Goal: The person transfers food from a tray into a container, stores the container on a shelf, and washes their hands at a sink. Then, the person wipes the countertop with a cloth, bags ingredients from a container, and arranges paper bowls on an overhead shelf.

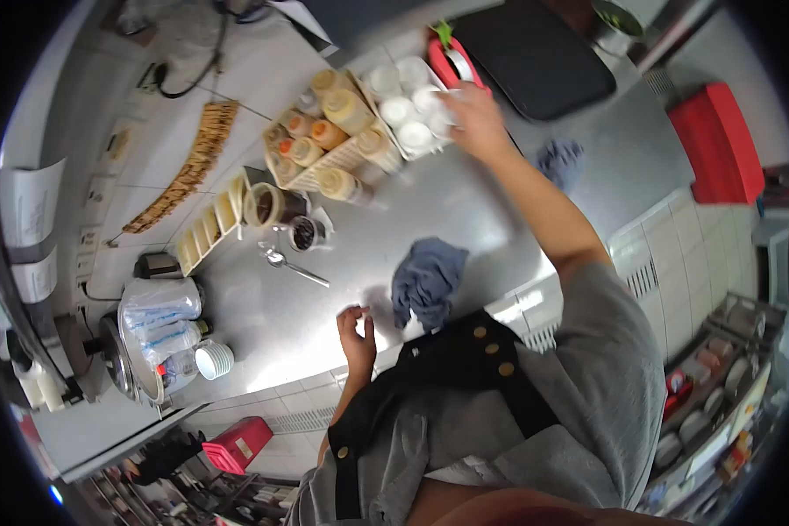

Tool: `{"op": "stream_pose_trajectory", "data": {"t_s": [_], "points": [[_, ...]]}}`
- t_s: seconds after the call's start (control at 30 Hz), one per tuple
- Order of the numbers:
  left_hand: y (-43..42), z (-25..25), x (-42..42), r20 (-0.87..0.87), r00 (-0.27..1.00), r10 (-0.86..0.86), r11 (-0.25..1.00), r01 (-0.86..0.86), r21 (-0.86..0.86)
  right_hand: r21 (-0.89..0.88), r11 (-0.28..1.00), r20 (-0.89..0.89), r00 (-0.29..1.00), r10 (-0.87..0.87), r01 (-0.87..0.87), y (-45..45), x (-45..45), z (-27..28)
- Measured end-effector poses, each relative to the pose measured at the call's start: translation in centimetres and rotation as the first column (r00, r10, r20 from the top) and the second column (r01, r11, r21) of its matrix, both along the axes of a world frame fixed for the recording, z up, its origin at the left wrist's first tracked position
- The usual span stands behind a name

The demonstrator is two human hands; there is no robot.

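Right hand (475, 123) reaches to the white containers (414, 136) at the far side of the steel counter (359, 276).
The containers sit grouped between a crate of squeeze bottles (348, 111) on the left and a black board (543, 61) on the right; the right hand is blurred over their right edge, so whether its fingers pinch one cannot be told. The left hand (357, 340) hovers at the near side, fingers loosely curled, thumb apart, with a crumpled blue-grey cloth (430, 279) just to its right and a spoon (300, 268) farther off to its left.
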State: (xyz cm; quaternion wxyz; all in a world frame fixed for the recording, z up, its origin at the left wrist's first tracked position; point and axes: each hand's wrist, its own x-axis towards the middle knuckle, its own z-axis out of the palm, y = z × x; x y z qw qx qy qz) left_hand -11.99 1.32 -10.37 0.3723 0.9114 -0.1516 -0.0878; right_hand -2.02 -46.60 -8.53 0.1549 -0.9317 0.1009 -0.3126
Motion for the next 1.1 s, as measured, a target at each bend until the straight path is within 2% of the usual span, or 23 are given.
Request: {"op": "stream_pose_trajectory", "data": {"t_s": [0.03,0.07,0.1,0.17,0.23,0.27,0.33,0.4,0.43,0.5,0.53,0.57,0.63,0.67,0.7,0.77,0.83,0.9,0.93,1.0,1.03,1.07,1.1], "points": [[-0.9,0.4,0.3,-0.029,0.999,-0.021,1.0,0.021,-0.007,0.041,0.998,-0.109,0.992,0.058,-0.054,1.5,0.7,-1.3],[-1.3,0.3,0.5,0.027,0.997,-0.071,0.997,0.071,-0.006,0.035,0.998,-0.139,0.989,0.053,-0.049,2.6,1.1,-1.9],[-1.9,0.2,0.7,0.093,0.989,-0.114,0.993,0.116,-0.013,0.008,0.999,-0.247,0.968,0.043,-0.042,2.8,1.8,-3.0],[-3.0,0.6,0.5,0.101,0.987,-0.124,0.992,0.127,-0.023,-0.029,0.999,-0.247,0.969,0.015,-0.023,2.9,0.9,-2.6],[-3.4,0.0,0.5,0.108,0.987,-0.117,0.991,0.123,-0.055,0.075,0.997,-0.133,0.991,-0.019,0.029,2.5,-1.7,-1.2],[-4.3,1.0,0.0,0.116,0.986,-0.117,0.989,0.126,-0.072,-0.048,0.98,-0.157,0.967,-0.201,0.195,2.0,-4.0,-0.9],[-4.4,-0.1,-0.5,0.162,0.967,-0.198,0.974,0.212,-0.08,0.1,0.869,-0.275,0.852,-0.445,0.485,0.4,-8.1,-1.2],[-6.0,0.5,-1.2,0.152,0.922,-0.355,0.93,0.365,-0.042,-0.014,0.625,-0.242,0.604,-0.76,0.781,0.2,-10.9,-4.5],[-7.4,1.3,-1.6,0.152,0.89,-0.43,0.902,0.43,0.034,-0.024,0.612,-0.316,0.575,-0.754,0.79,0.2,-12.3,-6.3],[-10.1,2.1,-2.3,0.218,0.828,-0.516,0.85,0.464,0.25,-0.036,0.622,-0.38,0.565,-0.732,0.782,-1.1,-14.8,-9.6],[-10.8,1.6,-2.1,0.232,0.803,-0.55,0.819,0.463,0.339,-0.07,0.762,-0.294,0.717,-0.632,0.644,-2.3,-16.4,-11.2],[-11.0,0.0,-1.2,0.236,0.814,-0.531,0.83,0.443,0.341,-0.119,0.866,-0.205,0.841,-0.5,0.486,-3.8,-17.3,-12.0],[-10.7,-3.8,0.4,0.114,0.783,-0.612,0.772,0.56,0.3,-0.065,0.901,-0.205,0.877,-0.433,0.43,-6.3,-19.0,-12.2],[-10.7,-3.1,1.2,0.038,0.829,-0.557,0.825,0.549,0.134,-0.013,0.921,-0.204,0.9,-0.384,0.39,-7.2,-19.5,-11.9],[-10.5,-2.2,2.2,0.045,0.836,-0.547,0.832,0.537,0.135,-0.013,0.926,-0.197,0.907,-0.373,0.378,-7.9,-20.0,-11.7],[-9.8,0.3,5.0,0.151,0.87,-0.469,0.866,0.487,-0.116,0.039,0.894,-0.17,0.885,-0.434,0.446,-9.1,-20.7,-10.5],[-9.9,2.6,8.6,0.262,0.857,-0.443,0.875,0.478,-0.082,0.001,0.919,-0.154,0.908,-0.389,0.394,-10.7,-21.4,-9.8],[-10.2,2.4,12.5,0.202,0.841,-0.502,0.858,0.513,-0.002,-0.038,0.94,-0.138,0.93,-0.342,0.34,-10.6,-21.5,-8.8],[-10.7,0.3,13.7,0.198,0.844,-0.499,0.86,0.51,-0.004,-0.023,0.881,-0.282,0.842,-0.459,0.473,-9.3,-21.0,-8.5],[-11.3,-4.6,14.9,0.045,0.89,-0.453,0.872,0.433,0.229,-0.031,0.799,-0.42,0.718,-0.555,0.601,-8.5,-20.9,-9.4],[-11.9,-4.4,13.7,0.042,0.888,-0.459,0.87,0.439,0.224,-0.048,0.873,-0.308,0.825,-0.475,0.485,-9.7,-21.3,-11.6],[-12.9,-3.4,11.5,0.11,0.91,-0.399,0.877,0.343,0.337,-0.085,0.927,-0.198,0.906,-0.375,0.365,-10.3,-22.1,-13.2],[-13.3,-2.9,9.5,0.184,0.919,-0.347,0.868,0.241,0.433,0.04,0.959,-0.173,0.948,-0.268,0.279,-9.1,-22.5,-13.8]]}}
